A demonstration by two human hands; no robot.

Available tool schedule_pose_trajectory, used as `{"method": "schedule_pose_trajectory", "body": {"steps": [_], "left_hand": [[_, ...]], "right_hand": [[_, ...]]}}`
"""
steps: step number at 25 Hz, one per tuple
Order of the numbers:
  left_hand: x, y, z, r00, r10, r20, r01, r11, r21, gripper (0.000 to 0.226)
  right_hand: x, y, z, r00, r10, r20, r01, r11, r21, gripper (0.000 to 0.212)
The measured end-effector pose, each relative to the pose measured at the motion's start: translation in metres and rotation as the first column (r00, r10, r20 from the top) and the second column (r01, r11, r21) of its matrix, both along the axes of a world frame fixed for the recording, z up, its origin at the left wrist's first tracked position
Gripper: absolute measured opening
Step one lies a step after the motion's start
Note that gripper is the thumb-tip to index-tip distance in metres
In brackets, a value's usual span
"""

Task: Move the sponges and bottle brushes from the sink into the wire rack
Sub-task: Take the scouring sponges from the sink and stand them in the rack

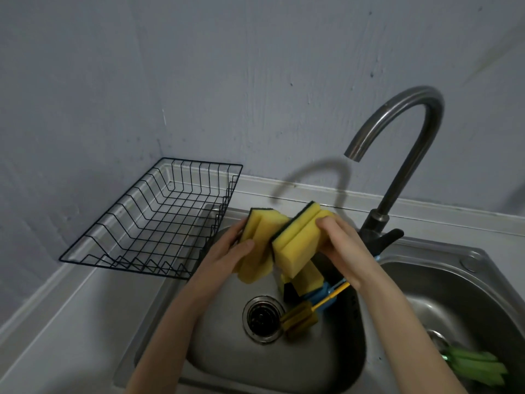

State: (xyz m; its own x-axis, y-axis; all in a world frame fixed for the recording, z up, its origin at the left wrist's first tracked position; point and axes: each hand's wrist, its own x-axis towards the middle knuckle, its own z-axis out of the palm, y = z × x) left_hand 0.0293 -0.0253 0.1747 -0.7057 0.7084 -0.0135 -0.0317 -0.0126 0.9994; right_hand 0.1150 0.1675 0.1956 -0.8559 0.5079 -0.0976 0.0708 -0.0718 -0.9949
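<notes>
Got a yellow sponge with a dark scrub side point(257, 243) tilted above the sink point(216, 351), another one point(298, 240) just right of it. More sponges point(308, 275) and a yellow bottle brush point(301, 318) lie down by the drain. Black wire rack point(159, 220) sits left of the sink.

Wall point(199, 81): pale grey-blue, scuffed and speckled, meeting in a corner up and left of the grips.
Countertop point(71, 322): light, smooth, with a raised back edge, below and left of the grips.
Faucet point(409, 155): dark metal gooseneck, right of and above the grips; its shadow falls on the wall.
Light: dim, cool.
</notes>
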Motion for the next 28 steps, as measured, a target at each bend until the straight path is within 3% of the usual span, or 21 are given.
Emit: {"method": "schedule_pose_trajectory", "body": {"steps": [5,9,13,17,20,25,28], "left_hand": [[-0.018,-0.03,0.011,0.999,-0.033,0.008,0.033,0.999,-0.019,0.046],[-0.044,-0.068,0.012,1.0,0.01,0.014,-0.009,0.997,-0.074,0.059],[-0.076,-0.101,0.013,0.998,0.065,-0.027,-0.067,0.995,-0.074,0.045],[-0.112,-0.12,0.012,0.978,0.183,-0.104,-0.19,0.979,-0.068,0.035],[-0.137,-0.125,0.005,0.959,0.252,-0.129,-0.263,0.962,-0.078,0.031],[-0.17,-0.119,-0.02,0.935,0.305,-0.179,-0.33,0.935,-0.131,0.034],[-0.184,-0.115,-0.032,0.931,0.318,-0.18,-0.347,0.924,-0.163,0.034]], "right_hand": [[-0.03,-0.026,0.009,1.0,0.018,-0.009,-0.018,1.0,-0.016,0.026],[-0.065,-0.059,0.008,0.998,0.056,0.009,-0.056,0.998,0.007,0.021],[-0.106,-0.085,0.012,0.996,0.082,0.026,-0.084,0.994,0.063,0.019],[-0.146,-0.088,0.017,0.992,0.107,0.065,-0.119,0.968,0.223,0.013],[-0.184,-0.084,0.021,0.996,0.063,0.07,-0.083,0.943,0.323,0.024],[-0.258,-0.085,-0.002,0.961,0.084,0.263,-0.201,0.865,0.459,0.038],[-0.298,-0.087,-0.015,0.967,0.057,0.248,-0.181,0.839,0.513,0.041]]}}
